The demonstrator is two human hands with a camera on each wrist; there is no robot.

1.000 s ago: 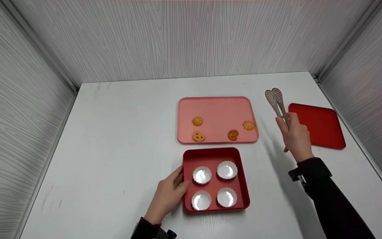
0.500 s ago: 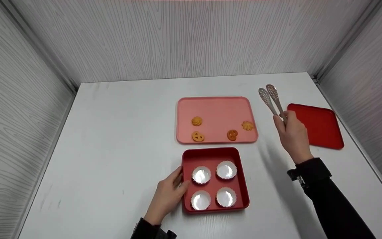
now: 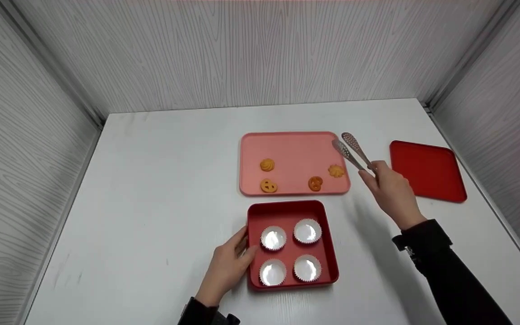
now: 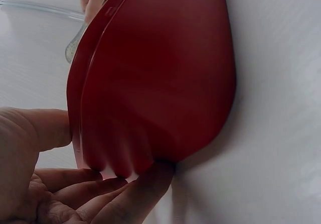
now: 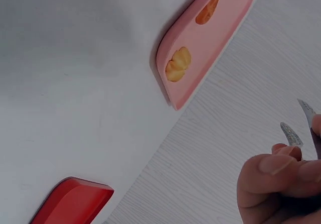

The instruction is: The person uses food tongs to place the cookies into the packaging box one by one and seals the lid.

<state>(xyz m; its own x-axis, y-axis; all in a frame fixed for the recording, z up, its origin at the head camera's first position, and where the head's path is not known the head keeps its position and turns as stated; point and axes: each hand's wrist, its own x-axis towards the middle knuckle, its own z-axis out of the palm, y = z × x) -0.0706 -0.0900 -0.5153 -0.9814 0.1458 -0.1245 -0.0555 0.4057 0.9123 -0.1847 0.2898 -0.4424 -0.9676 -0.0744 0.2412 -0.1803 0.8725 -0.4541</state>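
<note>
My left hand (image 3: 226, 268) holds the left wall of a square red box (image 3: 290, 252), thumb at its rim and fingertips against the outside. Several white fluted paper cups (image 3: 307, 231) stand inside. In my right hand (image 3: 395, 194) I grip perforated metal tongs (image 3: 354, 144), their two tips slightly apart, raised by the right edge of a pink tray (image 3: 294, 151). On that tray lie a swirl cookie (image 3: 267, 164), a pale pretzel-shaped cookie (image 3: 268, 185), a browner pretzel (image 3: 315, 183) and a flower-shaped cookie (image 3: 336, 170). Nothing is between the tong tips.
A flat red tray (image 3: 429, 169) lies at the right, partly behind my right hand. White tabletop (image 3: 160, 189) stretches out on the left. Grey wood-grain panels (image 3: 260, 54) stand around the back and sides.
My right hand has moved the tongs leftward from beside the red tray to the pink tray's right edge, and their arms have spread apart. My left hand and the box stay put.
</note>
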